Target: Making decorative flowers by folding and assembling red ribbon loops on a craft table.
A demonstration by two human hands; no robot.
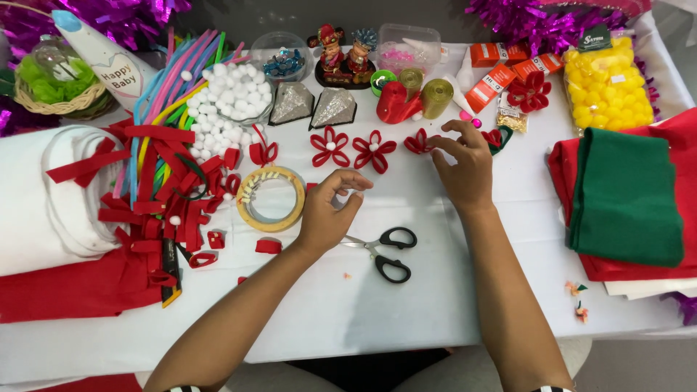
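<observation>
Pinching a red flower (419,141) on the cloth, the right hand (462,163) should press lightly (petals crush easily); the left hand (328,210) hovers half-curled, empty, beside the tape ring (271,199).

Single head-worn view, no second camera to overlap with. It looks steeply down and forward over the white cloth-covered table (406,305) from the person's seat. Both forearms enter from the bottom edge, the left hand (327,214) and right hand (461,163) sit mid-frame at close range. The table's far edge with purple tinsel garland (537,18) runs along the top.
</observation>
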